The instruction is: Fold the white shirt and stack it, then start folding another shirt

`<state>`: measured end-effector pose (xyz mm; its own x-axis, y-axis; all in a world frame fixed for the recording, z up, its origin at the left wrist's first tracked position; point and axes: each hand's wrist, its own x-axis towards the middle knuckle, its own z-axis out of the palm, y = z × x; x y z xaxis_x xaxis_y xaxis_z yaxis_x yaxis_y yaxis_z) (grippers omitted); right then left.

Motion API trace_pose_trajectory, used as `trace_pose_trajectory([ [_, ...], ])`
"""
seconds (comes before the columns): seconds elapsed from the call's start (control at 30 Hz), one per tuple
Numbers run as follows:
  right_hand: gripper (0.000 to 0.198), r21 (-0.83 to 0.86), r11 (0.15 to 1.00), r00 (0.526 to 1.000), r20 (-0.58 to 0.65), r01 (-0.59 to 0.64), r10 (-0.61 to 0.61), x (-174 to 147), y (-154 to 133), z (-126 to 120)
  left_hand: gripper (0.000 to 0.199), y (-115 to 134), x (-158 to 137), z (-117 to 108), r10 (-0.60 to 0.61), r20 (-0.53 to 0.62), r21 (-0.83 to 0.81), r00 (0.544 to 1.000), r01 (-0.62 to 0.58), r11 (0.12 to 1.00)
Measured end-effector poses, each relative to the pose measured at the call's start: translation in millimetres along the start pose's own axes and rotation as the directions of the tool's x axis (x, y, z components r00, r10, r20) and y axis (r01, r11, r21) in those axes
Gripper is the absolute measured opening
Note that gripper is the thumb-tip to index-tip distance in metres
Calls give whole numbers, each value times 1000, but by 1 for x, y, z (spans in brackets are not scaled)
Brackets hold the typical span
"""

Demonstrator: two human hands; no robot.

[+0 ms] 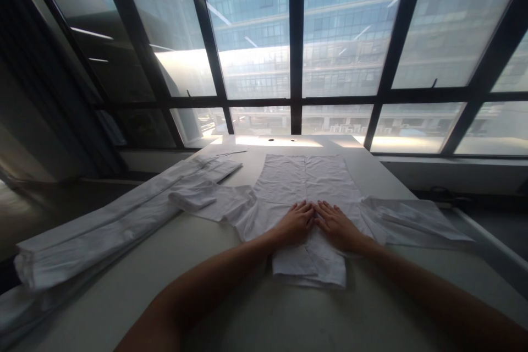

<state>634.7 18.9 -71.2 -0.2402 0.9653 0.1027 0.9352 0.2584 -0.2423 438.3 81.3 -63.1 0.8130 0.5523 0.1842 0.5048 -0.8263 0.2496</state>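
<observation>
A white garment with sleeves (325,173), it looks like a shirt or coat, lies spread on the white table (198,264). Its sleeves stretch out to both sides, and a narrower part points toward me. My left hand (296,222) rests flat on the middle of the cloth, fingers stretched out. Beside it my right hand (335,224) also lies flat, the fingertips of both hands almost meeting at the centre line. Neither hand grips the fabric. The cloth directly beneath my palms is hidden.
Long folded white cloths (111,236) lie along the table's left edge, close to the garment's left sleeve. A thin dark object (231,152) lies near the far left. Large framed windows (256,27) rise behind the table, and a dark curtain (53,71) hangs at left.
</observation>
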Motion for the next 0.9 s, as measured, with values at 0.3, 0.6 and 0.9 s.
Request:
trace_pose_trajectory([
  [0.3,61,-103,966,971,-52,-236,232,1,12,-7,60,-11,-11,-9,-100,55,55,993,97,994],
  [0.6,60,-129,953,960,-102,-273,261,4,23,-1,62,-78,-62,-41,-268,50,173,962,256,951],
  [0.9,61,-155,949,961,-56,-276,270,1,20,-11,61,-82,-62,-39,-295,17,184,955,287,940],
])
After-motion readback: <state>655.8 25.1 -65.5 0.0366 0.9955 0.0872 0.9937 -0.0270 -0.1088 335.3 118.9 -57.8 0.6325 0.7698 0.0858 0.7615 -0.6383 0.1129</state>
